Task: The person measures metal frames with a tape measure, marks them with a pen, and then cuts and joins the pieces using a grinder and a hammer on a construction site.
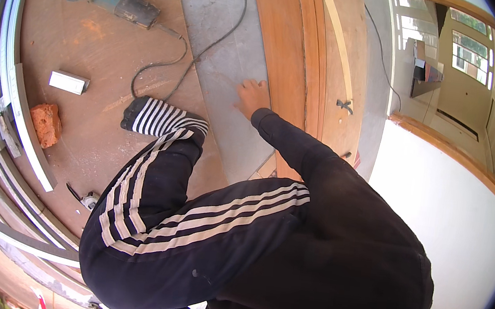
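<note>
My right hand (252,97), palm down with its fingers apart, rests by the left edge of an orange-brown wooden plank (282,36), over a grey strip of floor (218,11). It grips nothing that I can see. My left hand is out of sight. On the brown board (120,42) at the upper left lies an angle grinder (118,0) with a thin disc. Its dark cable (221,38) loops across the board and the grey strip, passing close to my foot in a striped sock (166,119).
Long pale metal profiles (16,67) line the left side. Near them lie a small white block (69,82), a broken orange brick (45,125) and a small metal tool (88,199). Right of the planks is a light wooden board (351,50), then a white wall (437,206).
</note>
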`<state>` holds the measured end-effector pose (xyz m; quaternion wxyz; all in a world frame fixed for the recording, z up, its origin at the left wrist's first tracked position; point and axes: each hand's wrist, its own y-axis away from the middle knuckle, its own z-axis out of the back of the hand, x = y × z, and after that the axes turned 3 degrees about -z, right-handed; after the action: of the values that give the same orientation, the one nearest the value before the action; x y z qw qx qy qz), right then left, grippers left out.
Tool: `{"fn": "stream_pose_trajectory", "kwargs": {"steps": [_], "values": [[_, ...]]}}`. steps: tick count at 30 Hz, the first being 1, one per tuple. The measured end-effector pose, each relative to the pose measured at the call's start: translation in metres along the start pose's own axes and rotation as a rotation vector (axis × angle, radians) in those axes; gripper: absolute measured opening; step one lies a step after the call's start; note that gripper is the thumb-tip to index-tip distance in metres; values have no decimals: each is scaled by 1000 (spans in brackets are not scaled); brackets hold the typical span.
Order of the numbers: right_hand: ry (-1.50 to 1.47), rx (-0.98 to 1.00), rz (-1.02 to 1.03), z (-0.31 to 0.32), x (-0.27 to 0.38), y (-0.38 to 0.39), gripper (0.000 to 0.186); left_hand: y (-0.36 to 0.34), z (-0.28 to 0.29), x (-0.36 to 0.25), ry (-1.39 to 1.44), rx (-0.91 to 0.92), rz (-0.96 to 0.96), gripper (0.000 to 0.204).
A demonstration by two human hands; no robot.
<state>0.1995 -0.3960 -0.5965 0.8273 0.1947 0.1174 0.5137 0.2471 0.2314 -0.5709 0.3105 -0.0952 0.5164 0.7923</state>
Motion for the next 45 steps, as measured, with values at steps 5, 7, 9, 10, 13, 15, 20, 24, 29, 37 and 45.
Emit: {"fn": "stream_pose_trajectory", "kwargs": {"steps": [5,7,9,10,13,15,20,24,29,37,45], "values": [[-353,66,-452,-57,38,88,35,-58,-7,-46,-115,181,-32,17],[-360,14,-396,-76,60,129,36,-72,-8,-59,-156,222,-46,17],[-372,-16,-390,-83,62,156,36,-84,-10,-69,-185,264,-49,17],[-396,-18,-410,-85,63,163,36,-88,-9,-73,-198,281,-57,17],[-471,-83,-579,-89,52,185,33,-98,-10,-78,-221,324,-69,17],[-494,-123,-797,-90,22,211,31,-98,-11,-78,-223,332,-70,17],[-536,-182,-1532,-113,-116,289,36,-93,-14,-67,-188,339,-53,17],[-372,63,-1408,-114,-240,350,42,-80,1,-21,-45,326,48,17],[-76,63,-1167,-121,-271,377,37,-22,69,60,212,153,135,18],[-445,-134,-1526,-150,-261,347,41,22,27,96,-245,-16,25,21],[-476,-82,-1468,-144,-258,309,39,49,23,107,-203,25,57,29]]}}
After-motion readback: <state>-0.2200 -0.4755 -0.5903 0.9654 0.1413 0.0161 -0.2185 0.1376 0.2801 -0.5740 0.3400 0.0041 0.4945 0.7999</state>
